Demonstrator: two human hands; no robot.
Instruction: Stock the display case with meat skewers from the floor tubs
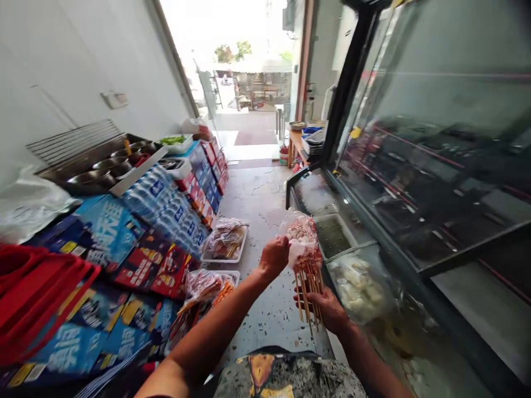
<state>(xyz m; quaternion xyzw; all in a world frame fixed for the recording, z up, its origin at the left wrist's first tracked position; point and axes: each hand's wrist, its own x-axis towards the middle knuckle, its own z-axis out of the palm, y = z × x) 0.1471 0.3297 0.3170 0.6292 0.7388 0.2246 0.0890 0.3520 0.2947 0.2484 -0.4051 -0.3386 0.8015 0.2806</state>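
A bundle of meat skewers (307,260) hangs in front of me, its upper part wrapped in a clear plastic bag (297,222). My right hand (327,307) is closed round the bare wooden sticks at the lower end. At the upper left of the bundle, my left hand (275,255) is closed in a fist on the edge of the plastic bag. Just right of the bundle is an opened freezer (344,205), with a bag of pale, rounded food pieces (360,283) inside.
On the floor to the left, two white trays (224,261) hold more bagged skewers. Stacked drink cartons (103,221), water bottle packs (164,204) and a red bag (37,298) line the left wall. A dark-framed glass case (435,166) rises at right. Ahead is a doorway (244,121).
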